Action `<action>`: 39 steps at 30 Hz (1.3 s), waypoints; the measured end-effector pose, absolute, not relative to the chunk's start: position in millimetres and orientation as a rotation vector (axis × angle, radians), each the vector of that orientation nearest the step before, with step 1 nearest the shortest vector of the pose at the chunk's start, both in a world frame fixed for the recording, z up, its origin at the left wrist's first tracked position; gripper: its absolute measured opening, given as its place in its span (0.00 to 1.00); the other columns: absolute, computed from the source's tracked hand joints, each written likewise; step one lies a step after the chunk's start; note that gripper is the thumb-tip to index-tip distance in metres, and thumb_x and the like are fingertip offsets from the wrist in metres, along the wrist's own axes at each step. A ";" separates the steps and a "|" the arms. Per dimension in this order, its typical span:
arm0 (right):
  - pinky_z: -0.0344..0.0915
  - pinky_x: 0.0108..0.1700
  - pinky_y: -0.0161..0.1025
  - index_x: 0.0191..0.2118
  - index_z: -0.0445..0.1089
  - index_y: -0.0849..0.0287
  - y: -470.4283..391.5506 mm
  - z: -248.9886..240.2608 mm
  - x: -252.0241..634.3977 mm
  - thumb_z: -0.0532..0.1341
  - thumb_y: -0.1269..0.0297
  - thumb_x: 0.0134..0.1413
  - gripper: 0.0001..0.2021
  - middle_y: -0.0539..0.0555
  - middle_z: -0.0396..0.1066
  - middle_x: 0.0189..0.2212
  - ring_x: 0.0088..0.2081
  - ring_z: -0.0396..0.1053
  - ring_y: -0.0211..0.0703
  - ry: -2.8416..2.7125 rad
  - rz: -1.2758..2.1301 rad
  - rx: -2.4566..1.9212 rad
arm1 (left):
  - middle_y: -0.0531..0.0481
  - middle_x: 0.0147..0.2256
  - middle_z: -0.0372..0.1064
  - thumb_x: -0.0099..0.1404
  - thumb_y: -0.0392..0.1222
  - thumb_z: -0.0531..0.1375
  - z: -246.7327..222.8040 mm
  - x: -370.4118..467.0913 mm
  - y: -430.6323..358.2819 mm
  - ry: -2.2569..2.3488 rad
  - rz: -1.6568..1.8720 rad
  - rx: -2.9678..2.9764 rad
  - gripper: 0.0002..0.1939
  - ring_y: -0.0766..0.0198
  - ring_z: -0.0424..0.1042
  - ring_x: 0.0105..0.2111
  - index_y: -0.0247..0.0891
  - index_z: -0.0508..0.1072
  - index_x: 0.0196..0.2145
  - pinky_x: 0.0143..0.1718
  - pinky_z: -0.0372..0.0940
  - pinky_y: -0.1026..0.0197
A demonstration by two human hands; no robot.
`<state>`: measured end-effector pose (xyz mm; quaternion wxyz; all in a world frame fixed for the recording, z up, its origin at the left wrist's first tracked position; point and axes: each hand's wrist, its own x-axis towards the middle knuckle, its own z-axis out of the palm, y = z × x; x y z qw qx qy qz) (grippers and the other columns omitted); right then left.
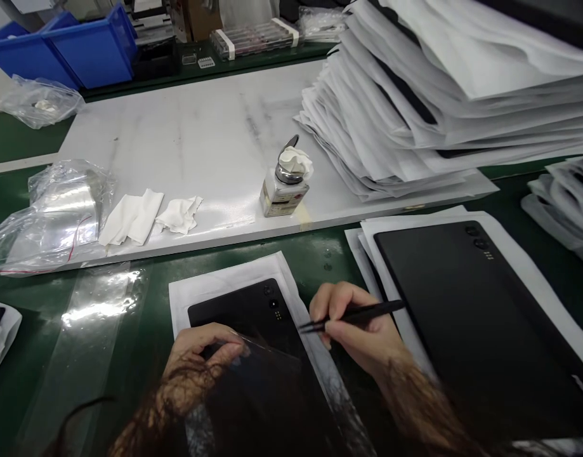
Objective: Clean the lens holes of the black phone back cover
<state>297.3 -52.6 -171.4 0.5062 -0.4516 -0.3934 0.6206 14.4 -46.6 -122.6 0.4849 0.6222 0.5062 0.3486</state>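
Two hands work at the surface's near edge: the left hand presses its fingers together on a clear film over the black tablet lying on white paper. Right hand has its grip clamped on black tweezers, tips at the tablet's right edge.

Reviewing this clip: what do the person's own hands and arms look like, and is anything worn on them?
Both the left hand and the right hand are bare: no gloves, rings or finger cots show. No watch, wristband or sleeve cuff is visible on the parts in view. Dark strands, apparently hair hanging before the camera, blur over both forearms at the bottom edge, so anything worn higher up cannot be told.
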 end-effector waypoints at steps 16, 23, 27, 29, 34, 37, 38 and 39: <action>0.74 0.25 0.40 0.30 0.80 0.51 -52.2 -157.4 296.1 0.88 0.45 0.61 0.24 0.53 0.84 0.31 0.25 0.76 0.44 -1.140 1.773 -1.007 | 0.53 0.21 0.78 0.54 0.40 0.64 -120.6 11.9 -45.8 1.273 0.812 1.477 0.02 0.57 0.77 0.19 0.45 0.78 0.26 0.20 0.72 0.66; 0.75 0.23 0.40 0.28 0.79 0.50 -56.3 -163.5 291.1 0.92 0.48 0.57 0.25 0.52 0.82 0.28 0.24 0.78 0.45 -1.059 1.703 -0.885 | 0.54 0.22 0.78 0.56 0.40 0.62 -121.8 12.2 -47.3 1.260 0.808 1.444 0.04 0.60 0.76 0.18 0.44 0.78 0.26 0.20 0.72 0.67; 0.79 0.26 0.42 0.29 0.80 0.50 -52.5 -172.1 275.4 0.92 0.43 0.56 0.26 0.50 0.81 0.29 0.24 0.77 0.44 -0.861 1.467 -1.086 | 0.55 0.23 0.79 0.56 0.40 0.63 -125.4 11.9 -49.4 1.253 0.824 1.478 0.03 0.61 0.77 0.19 0.45 0.77 0.28 0.21 0.73 0.69; 0.82 0.29 0.43 0.29 0.80 0.50 -50.5 -177.7 268.0 0.94 0.42 0.53 0.27 0.50 0.82 0.28 0.25 0.78 0.45 -0.805 1.387 -1.181 | 0.56 0.23 0.79 0.56 0.39 0.63 -125.2 13.2 -49.9 1.266 0.831 1.516 0.03 0.62 0.78 0.19 0.45 0.77 0.28 0.22 0.73 0.71; 0.83 0.29 0.42 0.28 0.81 0.50 -49.9 -190.1 261.5 0.93 0.38 0.51 0.28 0.50 0.83 0.28 0.24 0.78 0.43 -0.811 1.275 -1.230 | 0.57 0.22 0.78 0.55 0.40 0.64 -122.6 17.8 -49.2 1.283 0.874 1.556 0.03 0.62 0.77 0.19 0.46 0.78 0.26 0.22 0.73 0.71; 0.83 0.29 0.42 0.28 0.82 0.50 -50.6 -193.0 261.5 0.93 0.36 0.51 0.29 0.50 0.82 0.27 0.23 0.78 0.43 -0.834 1.257 -1.243 | 0.56 0.22 0.78 0.55 0.40 0.64 -122.4 19.0 -48.6 1.316 0.880 1.587 0.03 0.61 0.77 0.18 0.46 0.78 0.25 0.22 0.74 0.69; 0.84 0.29 0.42 0.29 0.82 0.50 -50.7 -193.3 261.4 0.92 0.35 0.51 0.29 0.50 0.82 0.27 0.23 0.78 0.43 -0.837 1.255 -1.249 | 0.56 0.21 0.78 0.55 0.40 0.64 -122.2 19.1 -48.4 1.323 0.875 1.606 0.03 0.61 0.77 0.18 0.46 0.78 0.25 0.23 0.75 0.68; 0.84 0.29 0.42 0.29 0.81 0.50 -50.9 -193.4 261.3 0.92 0.35 0.51 0.29 0.49 0.82 0.28 0.23 0.78 0.43 -0.840 1.253 -1.253 | 0.56 0.21 0.78 0.55 0.40 0.63 -121.9 19.0 -48.3 1.322 0.870 1.625 0.03 0.61 0.77 0.18 0.46 0.78 0.25 0.23 0.75 0.67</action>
